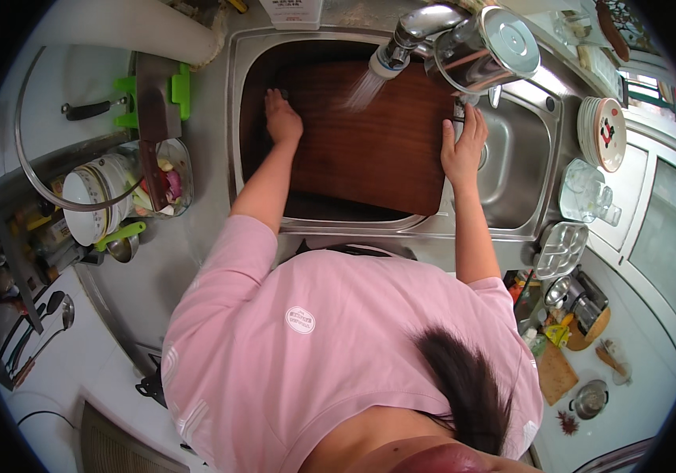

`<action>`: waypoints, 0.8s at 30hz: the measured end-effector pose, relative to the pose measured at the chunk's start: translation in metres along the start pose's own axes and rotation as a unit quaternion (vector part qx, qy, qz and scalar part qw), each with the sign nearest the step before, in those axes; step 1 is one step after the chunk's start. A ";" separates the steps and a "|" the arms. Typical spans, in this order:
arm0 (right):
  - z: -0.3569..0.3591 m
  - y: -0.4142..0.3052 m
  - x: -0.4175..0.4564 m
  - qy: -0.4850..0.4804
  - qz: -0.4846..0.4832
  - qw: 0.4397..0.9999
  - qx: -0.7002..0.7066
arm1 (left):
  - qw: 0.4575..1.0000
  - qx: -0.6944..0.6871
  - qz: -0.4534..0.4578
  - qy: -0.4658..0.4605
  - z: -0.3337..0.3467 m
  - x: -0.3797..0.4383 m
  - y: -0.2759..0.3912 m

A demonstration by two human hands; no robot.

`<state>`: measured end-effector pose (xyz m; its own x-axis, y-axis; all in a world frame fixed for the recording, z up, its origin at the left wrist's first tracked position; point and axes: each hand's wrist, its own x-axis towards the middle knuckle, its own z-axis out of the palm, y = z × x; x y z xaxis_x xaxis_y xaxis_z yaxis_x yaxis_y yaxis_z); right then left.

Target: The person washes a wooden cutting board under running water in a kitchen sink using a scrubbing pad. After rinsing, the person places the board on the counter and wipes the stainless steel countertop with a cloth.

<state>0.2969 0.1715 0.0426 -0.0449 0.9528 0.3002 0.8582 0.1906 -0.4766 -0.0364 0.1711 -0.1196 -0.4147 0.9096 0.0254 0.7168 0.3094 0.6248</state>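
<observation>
A dark reddish-brown wooden cutting board lies over the large left basin of a steel double sink. Water sprays onto its surface from the faucet head. My left hand rests at the board's left part with its fingers pointing away from me. On the opposite side, my right hand is at the board's right edge, thumb apart from the fingers, near the divider between the basins. Whether either hand grips the board cannot be told. The board's far right corner is partly hidden by a shiny metal container.
Left of the sink stand a cleaver in a green holder, stacked bowls and a clear container of vegetable scraps. To the right are stacked plates, a glass dish and a divided metal tray.
</observation>
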 end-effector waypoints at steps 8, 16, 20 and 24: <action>0.002 0.002 -0.002 -0.001 -0.003 1.000 -0.003 | 0.942 -0.084 0.290 -0.149 -0.001 -0.043 0.145; 0.004 -0.001 0.002 0.000 0.006 1.000 0.014 | 0.991 -0.008 0.129 -0.021 0.019 0.014 0.078; 0.005 0.001 0.001 -0.002 0.012 1.000 0.013 | 0.954 -0.039 0.276 -0.108 0.006 -0.038 0.152; 0.002 0.005 -0.001 0.003 0.012 1.000 0.020 | 0.916 -0.121 0.343 -0.171 0.004 -0.026 0.136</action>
<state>0.3000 0.1725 0.0381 -0.0218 0.9560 0.2927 0.8382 0.1770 -0.5158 0.0742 0.1910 -0.0388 0.3159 0.9134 0.2567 0.5807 -0.4001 0.7090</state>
